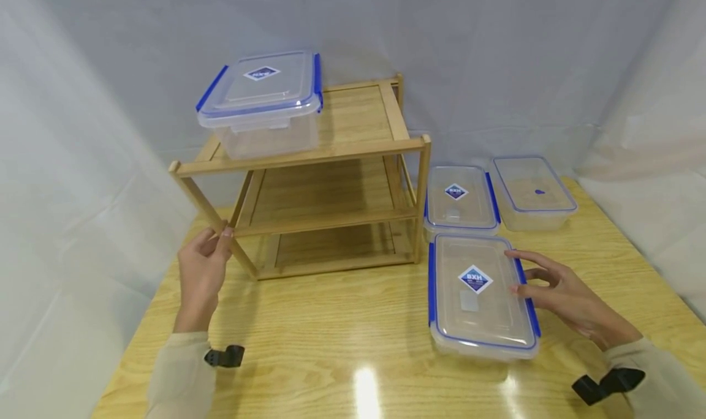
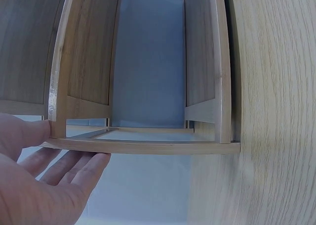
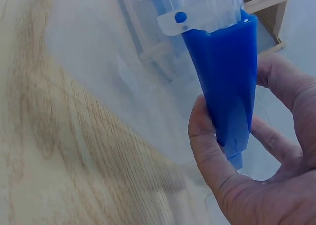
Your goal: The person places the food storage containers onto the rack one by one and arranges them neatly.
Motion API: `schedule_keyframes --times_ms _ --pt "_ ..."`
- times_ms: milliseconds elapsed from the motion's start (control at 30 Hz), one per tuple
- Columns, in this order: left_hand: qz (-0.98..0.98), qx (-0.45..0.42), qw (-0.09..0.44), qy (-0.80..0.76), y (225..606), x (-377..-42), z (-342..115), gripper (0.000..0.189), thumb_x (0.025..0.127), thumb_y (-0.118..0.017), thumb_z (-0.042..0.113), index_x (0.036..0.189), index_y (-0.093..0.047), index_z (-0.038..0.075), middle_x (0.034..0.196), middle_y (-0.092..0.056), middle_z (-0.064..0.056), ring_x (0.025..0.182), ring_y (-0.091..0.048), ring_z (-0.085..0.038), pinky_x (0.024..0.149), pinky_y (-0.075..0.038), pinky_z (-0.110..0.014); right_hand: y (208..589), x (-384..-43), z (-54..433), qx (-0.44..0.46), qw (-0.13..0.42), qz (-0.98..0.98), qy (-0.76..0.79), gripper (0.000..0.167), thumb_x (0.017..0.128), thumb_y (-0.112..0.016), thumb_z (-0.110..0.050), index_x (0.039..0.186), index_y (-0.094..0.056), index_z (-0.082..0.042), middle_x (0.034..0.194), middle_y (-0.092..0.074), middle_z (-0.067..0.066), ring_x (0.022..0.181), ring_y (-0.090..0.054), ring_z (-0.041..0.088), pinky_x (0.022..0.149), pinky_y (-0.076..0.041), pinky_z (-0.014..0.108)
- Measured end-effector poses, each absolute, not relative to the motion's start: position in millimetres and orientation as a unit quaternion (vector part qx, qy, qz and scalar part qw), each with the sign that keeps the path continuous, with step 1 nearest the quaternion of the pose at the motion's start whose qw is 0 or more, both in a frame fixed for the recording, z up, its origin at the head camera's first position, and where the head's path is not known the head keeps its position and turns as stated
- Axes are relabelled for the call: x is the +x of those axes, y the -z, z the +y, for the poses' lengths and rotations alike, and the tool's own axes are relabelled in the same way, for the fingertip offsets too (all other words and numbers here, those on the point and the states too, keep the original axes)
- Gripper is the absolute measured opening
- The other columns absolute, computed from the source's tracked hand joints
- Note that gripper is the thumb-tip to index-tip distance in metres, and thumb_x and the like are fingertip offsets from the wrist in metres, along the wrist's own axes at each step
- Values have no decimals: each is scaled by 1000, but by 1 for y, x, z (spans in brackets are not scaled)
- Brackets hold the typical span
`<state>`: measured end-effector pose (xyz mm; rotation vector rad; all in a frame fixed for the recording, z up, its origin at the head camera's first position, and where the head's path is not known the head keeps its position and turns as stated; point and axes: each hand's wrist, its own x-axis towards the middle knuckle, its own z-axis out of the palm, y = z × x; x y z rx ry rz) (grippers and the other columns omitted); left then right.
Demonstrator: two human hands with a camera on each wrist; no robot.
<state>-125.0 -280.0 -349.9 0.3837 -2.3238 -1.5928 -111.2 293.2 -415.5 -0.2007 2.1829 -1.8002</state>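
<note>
My left hand (image 1: 204, 266) pinches the front left post of a three-tier wooden shelf rack (image 1: 331, 222) near its middle shelf. In the left wrist view, the thumb lies on one side of the post (image 2: 143, 146) and the fingers on the other. My right hand (image 1: 568, 296) holds the right edge of a clear lidded food container (image 1: 496, 309) with blue clips. Close up, thumb and fingers straddle its blue clip (image 3: 224, 82). Another lidded container (image 1: 261, 137) sits on the left of the rack's top shelf.
Behind the held container stand a lidded container (image 1: 463, 214) with a blue clip and a clear one with a blue rim (image 1: 535, 220). They are right of the rack on the wooden table (image 1: 309, 333). Pale sheeting (image 1: 496, 57) hangs behind and at both sides.
</note>
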Motion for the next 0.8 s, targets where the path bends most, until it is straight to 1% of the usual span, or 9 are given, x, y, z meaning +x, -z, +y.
schedule_keyframes --times_ms 267,400,567,800 --pt "-810 139 145 550 351 -125 -280 55 105 -54 41 150 -50 9 142 -57 -19 129 -57 -33 108 -49 -43 415 -111 295 -74 158 746 643 62 100 -64 -4 155 -43 -24 123 -47 19 103 -63 20 85 -62 38" --pt "-812 140 145 548 350 -125 -280 55 105 -54 41 150 -50 10 142 -57 -18 129 -57 -32 108 -49 -42 413 -111 296 -77 161 736 653 62 101 -63 -3 155 -43 -25 123 -46 18 103 -63 19 85 -62 38" --pt "-811 134 146 550 350 -125 -279 54 105 -53 39 150 -49 9 142 -57 -18 130 -56 -34 108 -50 -43 411 -110 299 -84 165 702 687 60 102 -59 0 154 -44 -26 123 -51 14 104 -65 21 86 -62 40" --pt "-810 140 149 550 349 -125 -279 50 106 -54 38 148 -52 11 141 -59 -16 129 -57 -30 106 -51 -36 408 -107 302 -83 159 663 727 60 102 -56 4 152 -47 -27 125 -60 3 107 -66 18 87 -62 38"
